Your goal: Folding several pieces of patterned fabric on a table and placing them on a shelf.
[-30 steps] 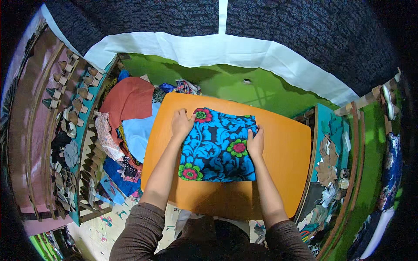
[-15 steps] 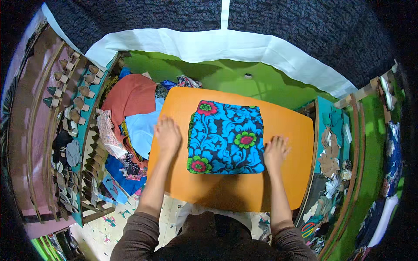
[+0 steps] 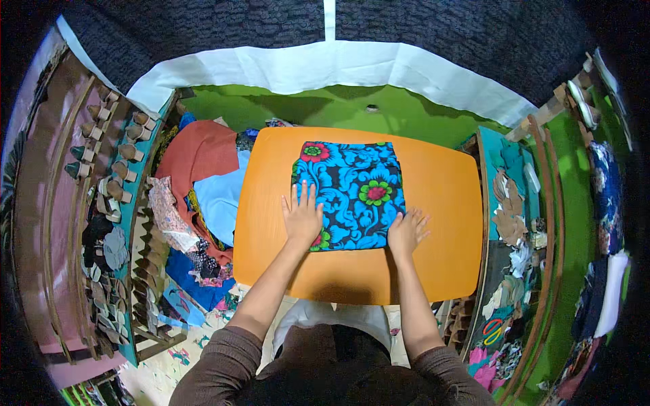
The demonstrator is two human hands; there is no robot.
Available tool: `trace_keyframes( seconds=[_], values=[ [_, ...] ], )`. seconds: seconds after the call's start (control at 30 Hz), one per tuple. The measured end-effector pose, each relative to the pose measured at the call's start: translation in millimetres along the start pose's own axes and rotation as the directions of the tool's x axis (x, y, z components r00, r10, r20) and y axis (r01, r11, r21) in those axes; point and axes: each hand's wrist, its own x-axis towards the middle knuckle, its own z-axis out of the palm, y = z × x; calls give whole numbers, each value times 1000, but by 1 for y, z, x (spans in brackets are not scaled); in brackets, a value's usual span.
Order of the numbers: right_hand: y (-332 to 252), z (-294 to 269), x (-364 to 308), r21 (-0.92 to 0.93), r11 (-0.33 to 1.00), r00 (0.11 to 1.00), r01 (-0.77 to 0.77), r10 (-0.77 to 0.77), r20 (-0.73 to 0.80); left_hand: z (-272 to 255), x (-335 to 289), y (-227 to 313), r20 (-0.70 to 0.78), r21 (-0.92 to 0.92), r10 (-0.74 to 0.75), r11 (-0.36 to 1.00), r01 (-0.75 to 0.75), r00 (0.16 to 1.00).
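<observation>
Head view: a flat, roughly rectangular piece of blue-and-black fabric with red-and-green flowers (image 3: 355, 189) lies on the smooth orange table with rounded corners (image 3: 443, 203). The bare left hand (image 3: 302, 218) rests flat on its near-left corner, fingers extended, gripping nothing; the bare right hand (image 3: 406, 235) is spread at its near-right edge, thumb over the fabric, not closed around anything.

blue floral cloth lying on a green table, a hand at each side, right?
The table is orange, not green, as the head view shows; the blue floral cloth does lie on it, left hand and right hand at its sides.
</observation>
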Motion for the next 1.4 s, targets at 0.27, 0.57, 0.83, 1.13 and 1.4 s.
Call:
trace_keyframes(
  seconds=[0.27, 0.57, 0.83, 1.13, 1.4],
  values=[
    [4, -23, -25, 106, 858, 859, 502, -510, 55, -8, -50, 31, 28, -200, 183, 964, -174, 983],
    [-40, -6, 12, 244, 256, 251, 935, -967, 49, -1, -55, 31, 32, -231, 156, 962, -145, 987],
    [-31, 8, 161, 264, 903, 939, 340, -338, -55, -10, -48, 33, 87, -176, 165, 973, -148, 982],
    [-47, -10, 156, 425, 424, 339, 800, -903, 264, -28, 101, -12, 109, -156, 179, 974, -161, 978],
    [-83, -14, 175, 371, 432, 275, 822, -871, 407, -11, 126, -28, 331, -314, 251, 938, -144, 910]
  ],
)
